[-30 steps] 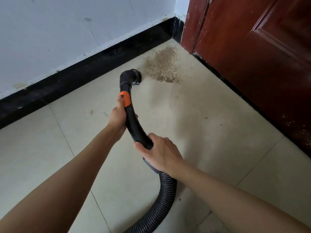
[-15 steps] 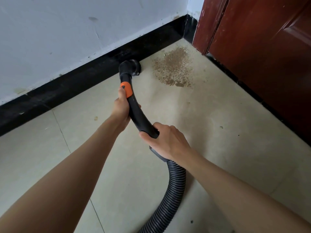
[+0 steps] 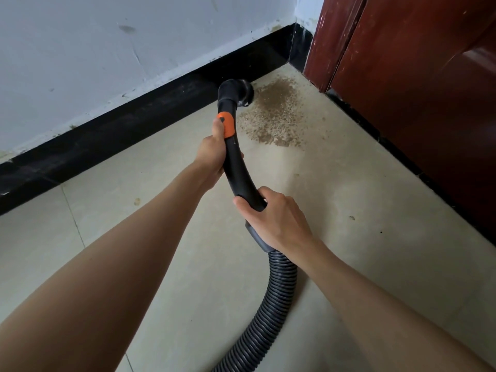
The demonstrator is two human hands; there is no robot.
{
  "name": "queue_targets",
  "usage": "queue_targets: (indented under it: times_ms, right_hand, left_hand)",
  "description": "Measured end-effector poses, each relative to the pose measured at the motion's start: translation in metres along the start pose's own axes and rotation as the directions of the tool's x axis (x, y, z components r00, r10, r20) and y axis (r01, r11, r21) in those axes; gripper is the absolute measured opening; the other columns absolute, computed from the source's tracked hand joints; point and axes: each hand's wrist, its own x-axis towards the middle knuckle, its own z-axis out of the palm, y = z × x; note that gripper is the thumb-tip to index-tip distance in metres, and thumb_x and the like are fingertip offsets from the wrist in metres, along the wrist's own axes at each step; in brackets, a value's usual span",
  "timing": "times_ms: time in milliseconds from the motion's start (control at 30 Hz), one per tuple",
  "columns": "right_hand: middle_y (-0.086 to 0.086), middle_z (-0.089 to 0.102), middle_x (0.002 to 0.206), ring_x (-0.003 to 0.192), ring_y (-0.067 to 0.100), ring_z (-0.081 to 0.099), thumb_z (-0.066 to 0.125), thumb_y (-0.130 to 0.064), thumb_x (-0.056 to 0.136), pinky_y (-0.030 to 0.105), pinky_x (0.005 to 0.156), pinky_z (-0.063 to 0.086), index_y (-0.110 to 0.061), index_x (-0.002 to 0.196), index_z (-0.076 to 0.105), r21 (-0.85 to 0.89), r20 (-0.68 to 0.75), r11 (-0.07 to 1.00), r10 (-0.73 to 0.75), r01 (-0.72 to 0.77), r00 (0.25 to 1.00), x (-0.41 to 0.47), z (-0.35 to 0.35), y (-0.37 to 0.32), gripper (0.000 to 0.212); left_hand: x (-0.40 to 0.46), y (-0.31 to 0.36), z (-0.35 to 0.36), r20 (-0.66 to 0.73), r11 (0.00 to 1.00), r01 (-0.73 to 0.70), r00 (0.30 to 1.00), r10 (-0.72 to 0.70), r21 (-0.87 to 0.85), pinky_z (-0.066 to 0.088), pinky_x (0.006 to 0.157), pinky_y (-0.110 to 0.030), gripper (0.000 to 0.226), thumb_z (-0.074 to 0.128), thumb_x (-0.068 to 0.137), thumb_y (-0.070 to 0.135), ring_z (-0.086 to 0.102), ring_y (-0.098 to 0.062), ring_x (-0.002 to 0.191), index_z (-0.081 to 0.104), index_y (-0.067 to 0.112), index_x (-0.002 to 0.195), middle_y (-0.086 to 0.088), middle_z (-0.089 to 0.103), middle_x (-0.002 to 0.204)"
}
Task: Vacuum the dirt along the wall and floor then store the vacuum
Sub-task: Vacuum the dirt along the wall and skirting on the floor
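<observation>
A black curved vacuum wand (image 3: 236, 173) with an orange slider (image 3: 226, 124) ends in a round brush nozzle (image 3: 241, 92) at the left edge of a brown dirt patch (image 3: 276, 116) near the corner. My left hand (image 3: 212, 154) grips the wand just below the orange slider, thumb on it. My right hand (image 3: 273, 218) grips the wand's lower end, where the ribbed grey hose (image 3: 271, 304) joins and trails off the bottom edge. The vacuum body is out of view.
A white wall (image 3: 107, 49) with a black skirting board (image 3: 134, 122) runs along the left. A dark red wooden door (image 3: 418, 89) and its frame stand at right. Beige floor tiles (image 3: 349, 251) carry a few stray specks.
The nozzle has moved right along the skirting toward the dirt patch and now touches its left edge. Both hands keep the same grip on the wand.
</observation>
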Motion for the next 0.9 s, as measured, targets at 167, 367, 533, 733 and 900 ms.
queue_targets:
  times_ms: [167,367,533,733,900]
  right_hand:
    - [-0.005,0.049,0.063,0.073,0.025,0.056,0.053,-0.056,0.087,0.033,0.064,0.039,-0.025,0.066,0.038,0.002,-0.007,1.000,0.003,-0.003,1.000,0.006,-0.006,0.002,0.041]
    - [-0.005,0.054,0.066,0.074,0.024,0.058,0.052,-0.058,0.088,0.033,0.063,0.042,-0.024,0.070,0.042,-0.051,0.057,0.999,-0.015,0.018,0.998,-0.009,0.002,-0.003,0.039]
    - [0.000,0.063,0.076,0.078,0.024,0.061,0.050,-0.062,0.086,0.034,0.070,0.047,-0.022,0.086,0.051,-0.170,0.170,0.982,-0.058,0.087,0.984,-0.039,0.015,-0.007,0.040]
    - [-0.002,0.062,0.070,0.072,0.021,0.060,0.052,-0.062,0.085,0.033,0.068,0.046,-0.024,0.076,0.045,-0.185,0.164,0.982,-0.014,0.044,0.986,-0.057,0.013,-0.004,0.039]
    - [-0.005,0.056,0.062,0.067,0.019,0.058,0.055,-0.055,0.086,0.029,0.059,0.040,-0.025,0.068,0.041,-0.126,0.081,0.990,0.066,-0.056,0.994,-0.058,0.006,-0.005,0.038]
  left_hand:
    - [0.006,0.003,0.006,0.020,1.000,-0.022,1.000,0.022,0.006,0.049,0.063,-0.030,0.050,0.025,0.100,0.050,0.058,-0.019,0.065,0.047,0.009,0.082,-0.011,0.057,0.074]
    - [-0.010,-0.010,-0.011,-0.042,1.000,-0.022,0.999,0.022,-0.012,0.050,0.070,-0.032,0.048,0.024,0.099,0.051,0.058,-0.019,0.066,0.046,0.012,0.082,-0.009,0.058,0.072]
    - [-0.045,-0.040,-0.045,-0.148,0.995,-0.029,0.989,0.014,-0.098,0.050,0.070,-0.034,0.044,0.025,0.100,0.049,0.058,-0.020,0.065,0.047,0.016,0.082,-0.010,0.058,0.069]
    - [-0.060,-0.048,-0.047,-0.104,0.995,-0.022,0.995,0.012,-0.094,0.051,0.078,-0.039,0.045,0.023,0.099,0.051,0.060,-0.024,0.070,0.047,0.018,0.081,-0.012,0.060,0.073]
    - [-0.046,-0.042,-0.032,-0.001,0.999,0.028,1.000,-0.028,0.019,0.047,0.094,-0.051,0.060,0.022,0.088,0.068,0.062,-0.035,0.097,0.053,0.017,0.091,-0.020,0.064,0.101]
